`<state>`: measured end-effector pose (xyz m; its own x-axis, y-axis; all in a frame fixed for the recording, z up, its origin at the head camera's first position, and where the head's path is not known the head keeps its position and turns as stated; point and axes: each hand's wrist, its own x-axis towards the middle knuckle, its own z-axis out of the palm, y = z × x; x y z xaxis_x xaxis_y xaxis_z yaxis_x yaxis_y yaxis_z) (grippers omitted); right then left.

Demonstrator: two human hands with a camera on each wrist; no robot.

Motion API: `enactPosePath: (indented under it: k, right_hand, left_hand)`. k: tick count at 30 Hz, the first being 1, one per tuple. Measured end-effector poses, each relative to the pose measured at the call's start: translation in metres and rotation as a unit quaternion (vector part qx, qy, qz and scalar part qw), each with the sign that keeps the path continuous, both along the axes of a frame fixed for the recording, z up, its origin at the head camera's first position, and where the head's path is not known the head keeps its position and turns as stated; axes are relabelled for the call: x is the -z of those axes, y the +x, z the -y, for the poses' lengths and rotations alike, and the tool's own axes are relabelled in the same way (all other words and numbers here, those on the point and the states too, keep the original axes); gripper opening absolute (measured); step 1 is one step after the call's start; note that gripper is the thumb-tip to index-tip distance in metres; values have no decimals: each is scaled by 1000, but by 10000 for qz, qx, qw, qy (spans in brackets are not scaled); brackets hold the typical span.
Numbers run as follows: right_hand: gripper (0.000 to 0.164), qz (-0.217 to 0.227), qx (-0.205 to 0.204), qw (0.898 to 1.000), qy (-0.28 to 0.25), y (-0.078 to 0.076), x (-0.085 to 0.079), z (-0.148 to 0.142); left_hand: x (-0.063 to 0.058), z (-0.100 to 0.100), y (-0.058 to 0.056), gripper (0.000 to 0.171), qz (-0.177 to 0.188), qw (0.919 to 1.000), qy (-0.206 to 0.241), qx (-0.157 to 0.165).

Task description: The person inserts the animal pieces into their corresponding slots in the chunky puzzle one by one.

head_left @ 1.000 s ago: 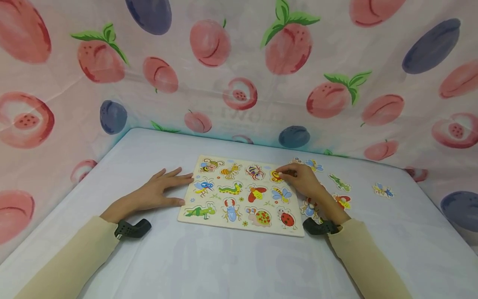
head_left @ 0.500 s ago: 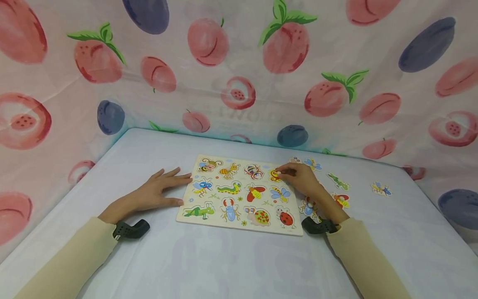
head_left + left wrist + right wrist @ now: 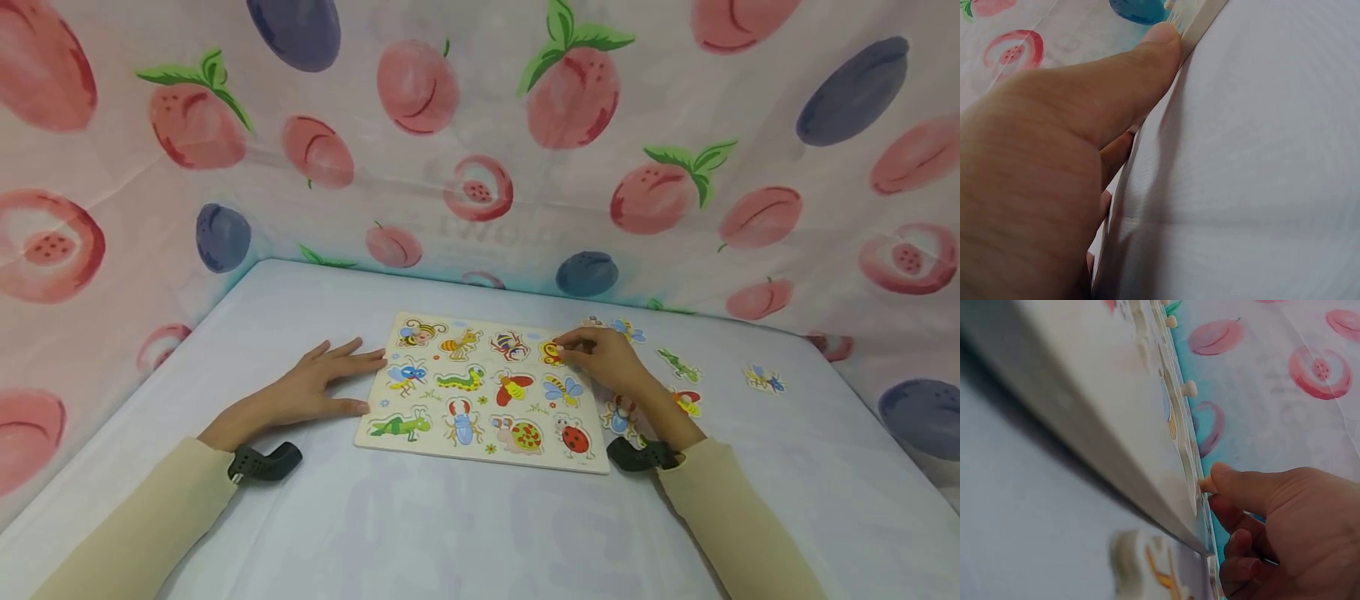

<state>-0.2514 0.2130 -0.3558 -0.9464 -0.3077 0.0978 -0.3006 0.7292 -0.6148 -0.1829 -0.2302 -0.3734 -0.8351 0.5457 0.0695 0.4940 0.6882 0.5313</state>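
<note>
A pale wooden peg puzzle board (image 3: 430, 446) with colourful insect pictures lies on the table in the head view. My right hand (image 3: 607, 358) is over its far right corner, thumb and forefinger pinching the small knob (image 3: 1208, 485) of a red and yellow butterfly piece (image 3: 551, 352). That piece sits at its place in the top row, partly covered by the fingers. My left hand (image 3: 322, 379) lies with fingers spread, fingertips along the board's left edge. In the left wrist view, the thumb (image 3: 1160, 53) touches the board's side.
Right of the board lie several loose insect pieces, among them a grasshopper (image 3: 680, 365), a red-winged bug (image 3: 686, 402), a blue beetle (image 3: 619, 414) and, farther out, a mosquito (image 3: 765, 379). A peach-print curtain (image 3: 480, 100) rises behind the white-covered table (image 3: 420, 533).
The head view has shifted very slightly. Both hands, the butterfly piece and the board otherwise stay as they were.
</note>
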Motion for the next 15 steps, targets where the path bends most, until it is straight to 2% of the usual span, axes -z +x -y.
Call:
enactPosePath:
  k: [7,15]
  right_hand:
    - [23,-99,49,9999,127,3,-14,-5]
    - [28,-368,94,9993,-28,4,-30,-21]
  left_hand:
    - [1,0,0,70,-82,10000,9,3]
    - [-1,0,0,70,8,10000,-25,-26]
